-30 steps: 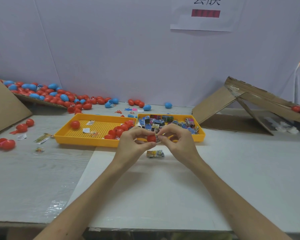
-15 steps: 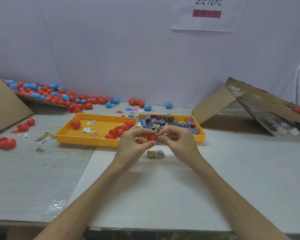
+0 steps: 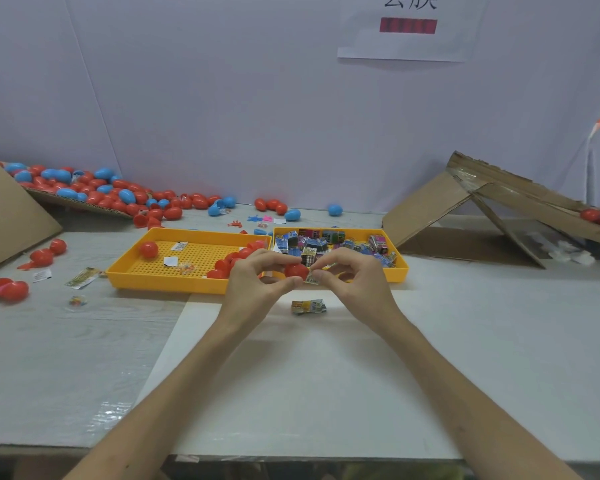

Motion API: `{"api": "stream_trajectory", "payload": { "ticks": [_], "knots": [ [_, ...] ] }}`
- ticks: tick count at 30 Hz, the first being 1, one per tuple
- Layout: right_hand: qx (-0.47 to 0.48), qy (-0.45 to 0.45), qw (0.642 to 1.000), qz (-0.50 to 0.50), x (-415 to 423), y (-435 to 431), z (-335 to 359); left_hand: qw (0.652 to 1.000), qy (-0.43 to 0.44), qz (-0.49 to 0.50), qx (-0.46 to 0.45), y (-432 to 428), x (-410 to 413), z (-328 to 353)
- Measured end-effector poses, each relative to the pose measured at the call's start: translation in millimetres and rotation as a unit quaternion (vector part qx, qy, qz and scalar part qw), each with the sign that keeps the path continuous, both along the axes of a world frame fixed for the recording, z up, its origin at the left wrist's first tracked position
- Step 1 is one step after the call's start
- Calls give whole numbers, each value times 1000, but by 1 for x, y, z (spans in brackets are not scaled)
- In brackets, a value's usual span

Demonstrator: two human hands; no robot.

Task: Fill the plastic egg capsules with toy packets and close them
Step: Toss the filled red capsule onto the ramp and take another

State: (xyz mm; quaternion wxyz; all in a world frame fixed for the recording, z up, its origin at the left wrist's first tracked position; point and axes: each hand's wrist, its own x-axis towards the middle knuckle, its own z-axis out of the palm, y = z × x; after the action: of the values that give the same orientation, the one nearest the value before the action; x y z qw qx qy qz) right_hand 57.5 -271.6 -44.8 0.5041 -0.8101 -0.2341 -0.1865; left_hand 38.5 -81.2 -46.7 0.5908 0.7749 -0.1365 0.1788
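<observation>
My left hand (image 3: 257, 282) pinches a red egg capsule (image 3: 295, 270) between thumb and fingers, just above the table in front of the trays. My right hand (image 3: 352, 282) pinches a small printed toy packet (image 3: 313, 277) right at the capsule's right side. Another folded toy packet (image 3: 309, 306) lies on the white sheet below both hands. The left yellow tray (image 3: 146, 275) holds red capsule halves (image 3: 231, 259). The right yellow tray (image 3: 397, 271) holds several toy packets (image 3: 321, 242).
Red and blue eggs (image 3: 111, 194) are heaped on cardboard at the back left. Loose red eggs (image 3: 7, 289) and wrappers (image 3: 83, 277) lie left of the trays. A folded cardboard box (image 3: 464, 216) stands at the right. The table's front edge runs across the bottom.
Both hands stay together in front of the trays. The packet in my right hand now shows more clearly at the capsule's right side.
</observation>
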Motion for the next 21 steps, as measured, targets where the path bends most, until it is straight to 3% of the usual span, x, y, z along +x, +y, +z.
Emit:
{"api": "stream_trajectory", "payload": {
  "ticks": [21],
  "knots": [
    [23, -3, 1000, 5, 0, 2, -1, 999, 8, -30, 20, -1, 3, -5]
  ]
}}
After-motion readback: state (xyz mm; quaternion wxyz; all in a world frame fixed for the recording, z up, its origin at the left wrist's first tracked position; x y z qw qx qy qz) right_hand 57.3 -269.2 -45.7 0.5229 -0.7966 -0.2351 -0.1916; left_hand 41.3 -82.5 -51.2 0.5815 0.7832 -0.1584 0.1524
